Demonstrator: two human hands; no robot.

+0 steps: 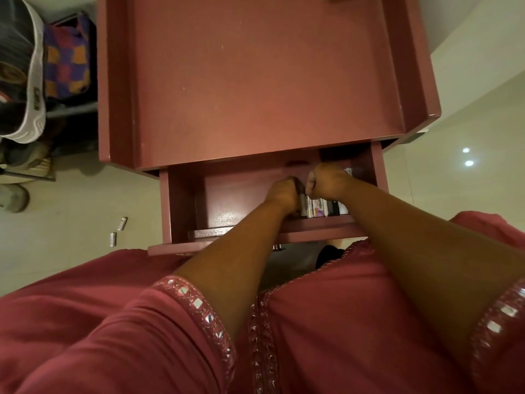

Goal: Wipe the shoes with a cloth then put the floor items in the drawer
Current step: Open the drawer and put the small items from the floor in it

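The pink bedside cabinet's drawer is pulled out towards me. Both my hands are inside it. My left hand is curled around a small grey-white box at the left end of a row of small boxes standing along the drawer's near right side. My right hand is closed in a fist just right of the left hand, above that row; whether it grips anything is hidden. Two small white items lie on the floor left of the drawer.
The cabinet top has raised side rims. A laundry basket and a checkered cloth stand at the left, with a shoe below them. My pink dress fills the foreground. Shiny tile floor lies to the right.
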